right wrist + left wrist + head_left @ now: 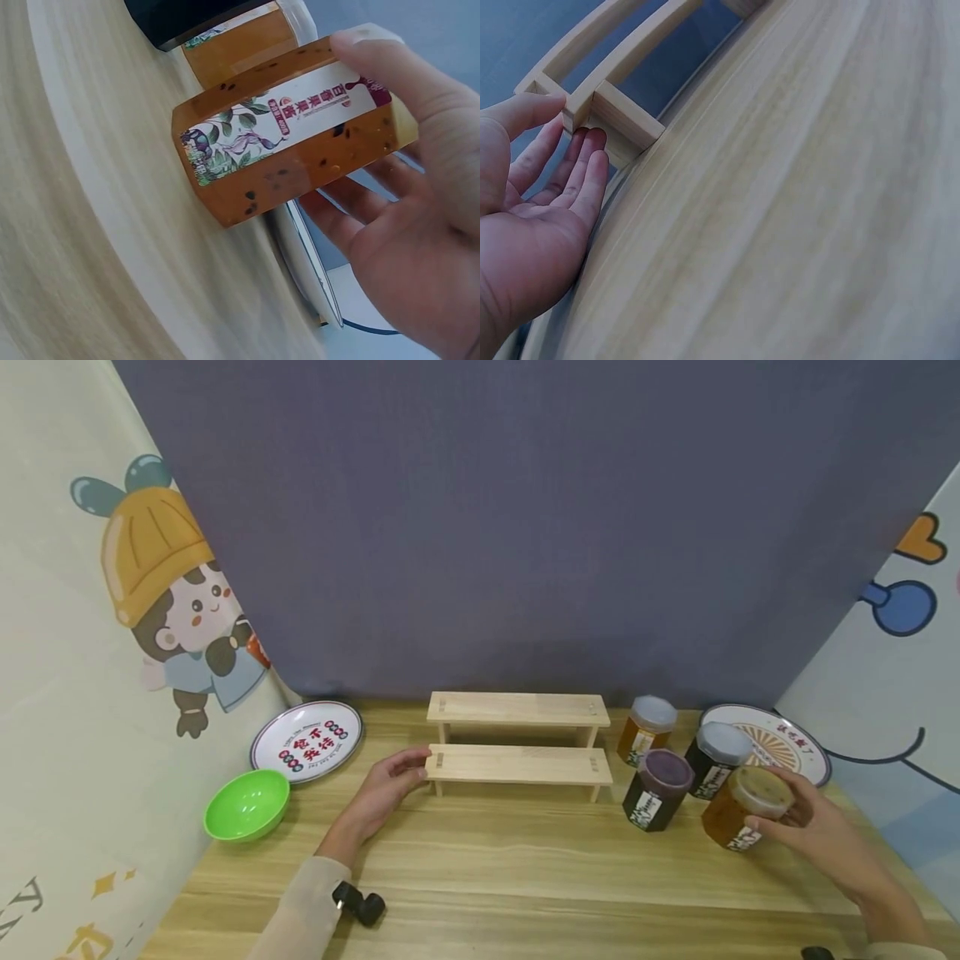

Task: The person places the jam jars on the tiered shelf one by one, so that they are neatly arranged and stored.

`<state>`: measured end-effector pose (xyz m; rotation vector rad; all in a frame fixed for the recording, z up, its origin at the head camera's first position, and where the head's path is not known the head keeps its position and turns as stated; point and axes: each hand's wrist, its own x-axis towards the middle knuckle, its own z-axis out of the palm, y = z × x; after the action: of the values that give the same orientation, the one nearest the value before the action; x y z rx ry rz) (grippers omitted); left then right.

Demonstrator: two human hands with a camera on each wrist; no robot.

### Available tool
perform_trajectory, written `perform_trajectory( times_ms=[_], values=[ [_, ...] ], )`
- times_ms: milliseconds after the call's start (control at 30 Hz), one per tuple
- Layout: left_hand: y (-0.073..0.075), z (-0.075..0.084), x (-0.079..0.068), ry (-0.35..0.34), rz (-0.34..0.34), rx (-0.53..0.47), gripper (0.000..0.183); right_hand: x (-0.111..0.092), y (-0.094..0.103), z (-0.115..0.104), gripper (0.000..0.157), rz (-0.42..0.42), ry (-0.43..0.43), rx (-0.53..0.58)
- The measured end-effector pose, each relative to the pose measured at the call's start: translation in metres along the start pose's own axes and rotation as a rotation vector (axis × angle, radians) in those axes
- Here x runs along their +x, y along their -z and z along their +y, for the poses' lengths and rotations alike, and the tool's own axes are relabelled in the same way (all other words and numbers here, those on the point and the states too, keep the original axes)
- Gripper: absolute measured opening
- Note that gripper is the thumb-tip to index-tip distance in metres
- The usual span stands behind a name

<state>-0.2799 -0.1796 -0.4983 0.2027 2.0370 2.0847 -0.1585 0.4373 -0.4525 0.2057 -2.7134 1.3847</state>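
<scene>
Thumb and fingers of my right hand (813, 835) grip an orange jam jar (727, 818) near its lid. In the right wrist view dark seeds and a white printed label show on this tilted jar (251, 187). My left hand (382, 793) pinches the left end of the lower shelf of a two-step wooden rack (517, 764). Seen from the left wrist, the thumb lies at the top of the board's end and the fingertips (594, 139) reach beneath it. Close to the held jar stand a purple-lidded dark jar (656, 797) and a white-lidded dark jar (716, 760).
Another orange jar (645, 731) stands just right of the rack. A patterned plate (813, 760) lies behind the jars at the right. On the left are a green bowl (247, 806) and a white plate with red writing (281, 727). A dark cloth (510, 527) hangs behind the table.
</scene>
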Motion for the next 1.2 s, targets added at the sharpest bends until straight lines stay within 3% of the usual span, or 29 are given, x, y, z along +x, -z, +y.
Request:
perform_trajectory(
  times_ms=[533,900,1200],
  values=[
    [-0.002,0.0,-0.001,0.008,-0.004,-0.058,0.048,-0.002,-0.004,0.001,0.08,0.094,-0.02,-0.058],
    [-0.001,-0.001,-0.001,0.014,-0.008,-0.06,0.049,-0.006,-0.006,0.008,0.079,0.142,0.025,-0.033],
    [0.0,-0.001,0.0,0.006,-0.014,-0.065,0.05,-0.011,0.002,0.002,0.078,0.159,0.02,-0.066]
  ],
)
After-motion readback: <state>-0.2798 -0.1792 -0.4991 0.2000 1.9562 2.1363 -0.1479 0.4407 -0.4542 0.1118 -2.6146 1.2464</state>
